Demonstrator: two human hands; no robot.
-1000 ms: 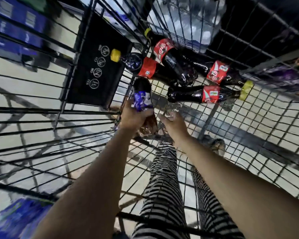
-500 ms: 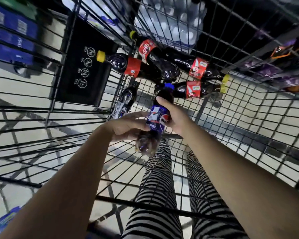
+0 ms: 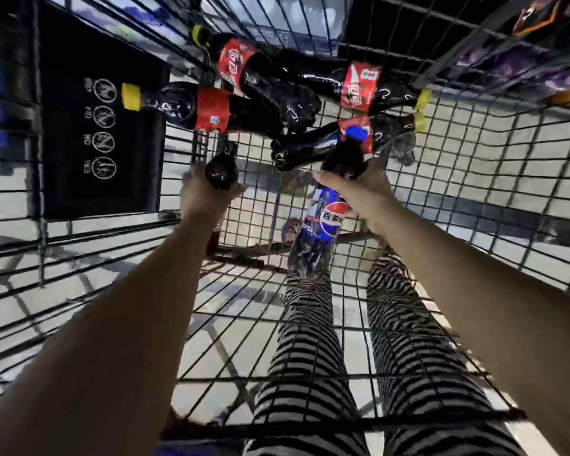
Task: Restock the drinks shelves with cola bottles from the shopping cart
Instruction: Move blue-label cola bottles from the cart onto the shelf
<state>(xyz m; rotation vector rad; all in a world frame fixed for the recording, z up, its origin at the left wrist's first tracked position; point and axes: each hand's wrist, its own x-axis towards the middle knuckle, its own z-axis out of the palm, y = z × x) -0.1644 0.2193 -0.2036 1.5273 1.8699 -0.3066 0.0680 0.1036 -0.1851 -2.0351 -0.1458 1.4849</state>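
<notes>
Both my arms reach down into the wire shopping cart (image 3: 474, 179). My right hand (image 3: 359, 189) is shut on a blue-label, blue-capped cola bottle (image 3: 323, 222), held above the cart floor with its cap pointing away from me. My left hand (image 3: 201, 192) is wrapped around a second dark cola bottle (image 3: 221, 166) at the cart's left side; its label is hidden by the hand. Several red-label cola bottles with yellow caps (image 3: 260, 90) lie in a heap at the far end of the cart.
A black panel with white safety icons (image 3: 99, 126) covers the cart's left end wall. Wire walls close in on every side. Through the mesh I see a pale tiled floor, my striped trouser legs (image 3: 310, 357), and packs of water bottles (image 3: 293, 14) beyond the cart.
My right hand has lifted the blue-label bottle to the right. My left hand let go of it and moved forward onto the other dark bottle lying at the left.
</notes>
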